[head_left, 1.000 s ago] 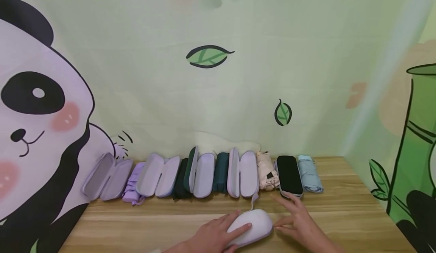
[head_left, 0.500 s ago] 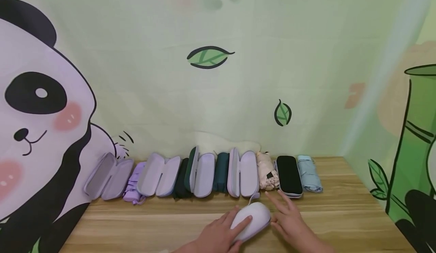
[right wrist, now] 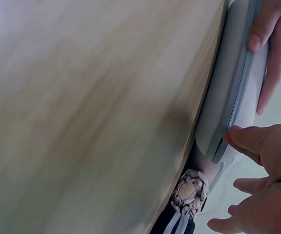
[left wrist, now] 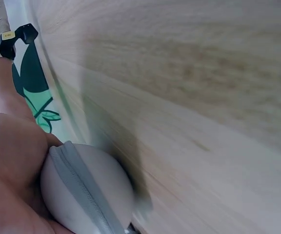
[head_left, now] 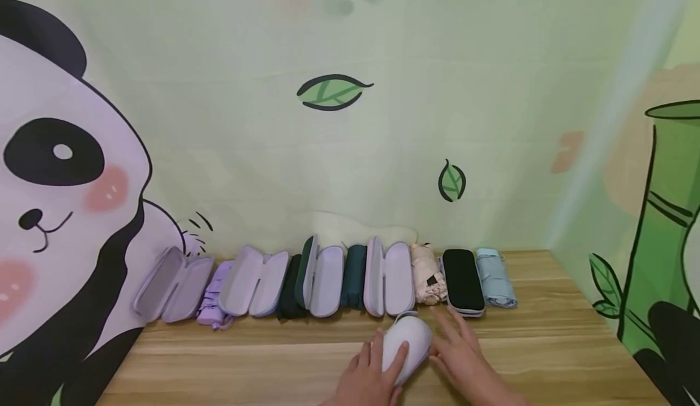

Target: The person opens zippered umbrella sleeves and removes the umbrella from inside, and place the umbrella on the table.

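Note:
A white, rounded hard case with a grey zipper (head_left: pixel 414 337) stands on the wooden table in the head view, its long axis pointing away to the upper right. My left hand (head_left: pixel 365 377) grips its near left side, with a finger laid along the top. At the far right end, my right hand (head_left: pixel 461 352) pinches the zipper pull. In the right wrist view, thumb and fingertip meet at the zipper (right wrist: pixel 237 105), and a dark slit shows beside them. The remaining fingers of that hand are spread. The left wrist view shows the case (left wrist: pixel 89 190) against my left palm.
Along the back edge runs a row of opened cases (head_left: pixel 398 278) with folded compact umbrellas between them, among them a purple one (head_left: pixel 215 296) and a beige one (head_left: pixel 428 275). A black-topped closed case (head_left: pixel 463 279) and a light blue umbrella (head_left: pixel 495 278) stand at the right. Behind hangs a printed cloth (head_left: pixel 246 151).
The white case has turned to point farther away from me and shifted slightly back, both hands moving with it. My right fingers stay at its far right end.

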Available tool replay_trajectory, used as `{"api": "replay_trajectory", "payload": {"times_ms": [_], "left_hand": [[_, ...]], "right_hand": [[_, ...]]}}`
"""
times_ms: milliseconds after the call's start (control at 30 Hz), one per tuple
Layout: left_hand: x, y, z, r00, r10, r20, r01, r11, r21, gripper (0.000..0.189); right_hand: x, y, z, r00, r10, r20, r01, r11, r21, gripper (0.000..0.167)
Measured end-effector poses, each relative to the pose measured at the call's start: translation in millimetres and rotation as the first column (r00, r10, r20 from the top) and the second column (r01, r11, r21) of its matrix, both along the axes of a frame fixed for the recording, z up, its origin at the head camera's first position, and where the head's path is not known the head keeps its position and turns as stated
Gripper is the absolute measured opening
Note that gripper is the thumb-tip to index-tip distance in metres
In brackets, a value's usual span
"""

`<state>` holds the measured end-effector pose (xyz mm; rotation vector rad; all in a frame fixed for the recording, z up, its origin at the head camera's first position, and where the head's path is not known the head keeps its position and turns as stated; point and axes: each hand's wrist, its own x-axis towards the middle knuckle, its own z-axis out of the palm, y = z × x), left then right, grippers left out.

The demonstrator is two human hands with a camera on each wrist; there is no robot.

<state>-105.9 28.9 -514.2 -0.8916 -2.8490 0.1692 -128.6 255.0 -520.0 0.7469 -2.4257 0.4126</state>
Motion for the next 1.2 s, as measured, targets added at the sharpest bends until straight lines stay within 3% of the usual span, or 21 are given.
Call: {"api": "replay_trajectory", "payload": {"times_ms": [100, 167, 233, 300, 333, 433, 467, 500, 567, 667, 700, 767, 867, 967, 1067, 1200], "left_hand": [[-0.8, 4.9, 4.3, 0.997, 0.033, 0.07, -0.033, 0.999, -0.003, 0.072], [-1.4, 4.4, 5.9, 0.993, 0.023, 0.116, -0.024, 1.0, 0.007, 0.075], [-1.8, -0.6, 5.7, 0.99, -0.03, 0.136, 0.028, 0.999, 0.023, 0.079], [-2.6, -9.3, 4.9, 0.977, -0.125, 0.171, 0.119, 0.992, 0.043, 0.08], [-3.4, -14.9, 4.6, 0.964, -0.187, 0.187, 0.18, 0.982, 0.056, 0.079], [-8.1, -31.2, 7.4, 0.902, -0.365, 0.23, 0.364, 0.93, 0.048, 0.074], [-12.8, -35.7, 0.6, 0.88, -0.414, 0.234, 0.419, 0.907, 0.027, 0.075], [-15.1, -40.0, 2.8, 0.859, -0.457, 0.232, 0.467, 0.884, 0.009, 0.074], [-19.7, -46.9, 7.8, 0.83, -0.536, 0.157, 0.551, 0.831, -0.076, 0.073], [-26.6, -51.9, 14.1, 0.784, -0.62, 0.031, 0.613, 0.766, -0.192, 0.074], [-26.3, -52.4, 24.9, 0.769, -0.639, 0.018, 0.627, 0.749, -0.212, 0.073], [-30.3, -51.4, 28.1, 0.742, -0.671, 0.006, 0.652, 0.719, -0.24, 0.077], [-34.5, -48.1, 30.4, 0.717, -0.695, 0.049, 0.686, 0.691, -0.23, 0.082], [-36.1, -44.6, 28.0, 0.717, -0.694, 0.071, 0.691, 0.692, -0.208, 0.08], [-35.3, -42.2, 22.6, 0.737, -0.672, 0.071, 0.67, 0.714, -0.202, 0.079], [-33.1, -38.2, 17.5, 0.761, -0.648, 0.016, 0.635, 0.74, -0.223, 0.079]], "right_hand": [[0.1, -3.0, 2.8, 1.0, 0.021, 0.001, -0.021, 1.0, -0.019, 0.035], [0.8, -4.8, 4.6, 1.0, 0.025, 0.0, -0.025, 0.999, -0.044, 0.037], [1.4, -5.9, 5.4, 1.0, 0.018, 0.005, -0.017, 0.997, -0.071, 0.038], [1.3, -6.4, 5.1, 1.0, 0.01, 0.016, -0.008, 0.996, -0.092, 0.039], [1.3, -6.5, 4.7, 1.0, 0.005, 0.022, -0.003, 0.995, -0.1, 0.038], [0.0, -6.0, 3.5, 0.999, -0.011, 0.032, 0.014, 0.995, -0.102, 0.037], [-0.7, -5.6, 3.3, 0.999, -0.017, 0.034, 0.02, 0.995, -0.101, 0.037], [-1.4, -5.2, 3.2, 0.999, -0.022, 0.036, 0.025, 0.995, -0.099, 0.037], [-2.9, -4.4, 3.3, 0.999, -0.028, 0.042, 0.032, 0.995, -0.098, 0.038], [-4.5, -3.7, 4.2, 0.998, -0.009, 0.054, 0.015, 0.994, -0.105, 0.038], [-4.8, -3.5, 4.7, 0.998, -0.001, 0.058, 0.007, 0.995, -0.104, 0.038], [-4.4, -3.4, 5.0, 0.998, 0.014, 0.068, -0.007, 0.995, -0.104, 0.037], [-4.2, -3.3, 5.4, 0.997, 0.016, 0.081, -0.008, 0.996, -0.093, 0.036], [-3.6, -2.3, 6.4, 0.994, 0.013, 0.108, -0.002, 0.995, -0.105, 0.037], [-2.8, -0.3, 7.0, 0.99, 0.015, 0.141, 0.003, 0.992, -0.126, 0.038], [-1.3, 1.3, 7.5, 0.987, 0.035, 0.157, -0.012, 0.989, -0.147, 0.035]]}}
